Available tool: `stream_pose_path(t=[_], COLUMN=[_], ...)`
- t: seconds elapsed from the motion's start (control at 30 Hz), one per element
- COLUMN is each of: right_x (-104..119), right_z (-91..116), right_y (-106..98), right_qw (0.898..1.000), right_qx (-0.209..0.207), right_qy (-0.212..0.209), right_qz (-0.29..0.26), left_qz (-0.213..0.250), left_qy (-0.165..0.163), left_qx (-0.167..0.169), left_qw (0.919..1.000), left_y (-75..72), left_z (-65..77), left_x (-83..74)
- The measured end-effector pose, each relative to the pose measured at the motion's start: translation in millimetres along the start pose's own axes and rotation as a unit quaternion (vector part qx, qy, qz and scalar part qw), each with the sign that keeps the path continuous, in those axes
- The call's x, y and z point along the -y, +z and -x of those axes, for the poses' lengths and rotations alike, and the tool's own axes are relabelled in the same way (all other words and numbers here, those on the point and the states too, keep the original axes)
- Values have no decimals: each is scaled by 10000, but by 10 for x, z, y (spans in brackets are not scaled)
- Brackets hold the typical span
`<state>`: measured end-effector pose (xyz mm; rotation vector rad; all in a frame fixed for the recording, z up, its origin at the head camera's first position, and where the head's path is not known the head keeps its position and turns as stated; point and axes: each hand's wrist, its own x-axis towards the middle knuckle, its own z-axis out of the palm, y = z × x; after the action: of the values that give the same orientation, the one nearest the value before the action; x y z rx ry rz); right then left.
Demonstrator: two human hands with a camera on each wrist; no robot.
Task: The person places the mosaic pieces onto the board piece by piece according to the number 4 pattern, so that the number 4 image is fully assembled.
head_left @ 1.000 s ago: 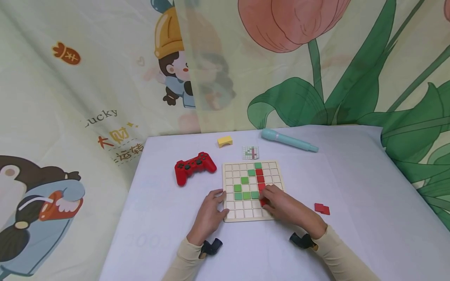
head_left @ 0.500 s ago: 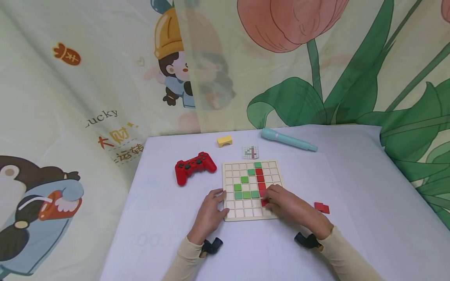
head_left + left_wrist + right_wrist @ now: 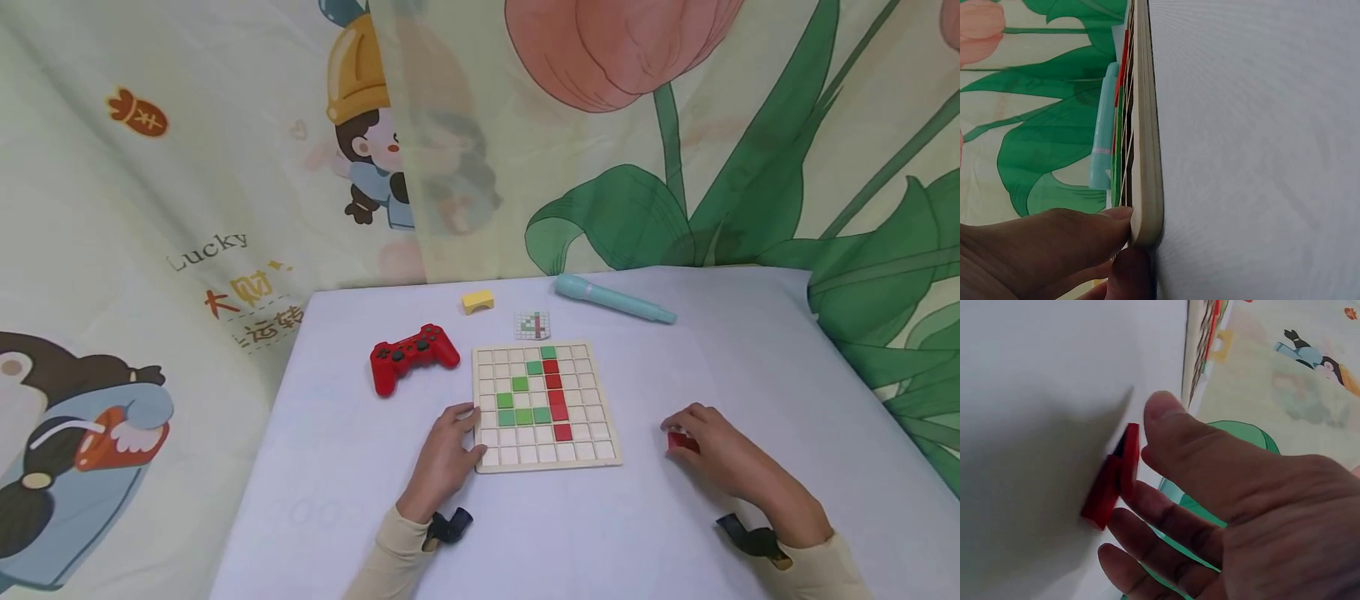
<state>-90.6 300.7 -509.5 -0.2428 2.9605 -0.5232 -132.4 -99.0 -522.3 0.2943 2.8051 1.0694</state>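
My left hand (image 3: 442,457) rests at the left edge of a wooden grid board (image 3: 547,343), its thumb and fingertips touching the rim near the front corner. Set in the board are several green tiles (image 3: 524,417) in a stepped shape, and a column of red tiles (image 3: 557,406) right of them. Off to the right, my right hand (image 3: 716,446) bends over two loose red tiles (image 3: 1113,481). One tile stands tilted against the other in the right wrist view. The fingertips are at the tiles, while the thumb stands apart from them.
Behind the board lies a small pattern card (image 3: 532,326), with a yellow arch block (image 3: 477,302) to its left. A red game controller (image 3: 415,358) lies left of the board. A light blue microphone-shaped stick (image 3: 615,298) lies at the back of the white-covered table (image 3: 337,467).
My right hand has left the red column on the board and moved right to the loose red tiles. The left hand stays at the board's edge.
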Motion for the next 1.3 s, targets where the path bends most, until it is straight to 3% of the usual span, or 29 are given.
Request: stream_pose_path(t=[0.5,0.87,1.1,1.3], right_x=[67,515,873,1041], right_z=[-16,-200,-359,-413], right_y=[67,25,170,300], right_qw=[9989,9931,9835,9748], right_qx=[-313,-478,22,144], right_qy=[-343,-1040,-1725,-2169], right_qz=[70,-266,-553,-498], left_qz=[206,31,12,40], left_qy=[-83,-11,-88,-50], left_qx=[-28,-24,-5,-47], left_qw=[9997,10000,10000,10000], left_y=[34,14,-2,7], left_z=[0,4,11,1], left_x=[47,29,23,26])
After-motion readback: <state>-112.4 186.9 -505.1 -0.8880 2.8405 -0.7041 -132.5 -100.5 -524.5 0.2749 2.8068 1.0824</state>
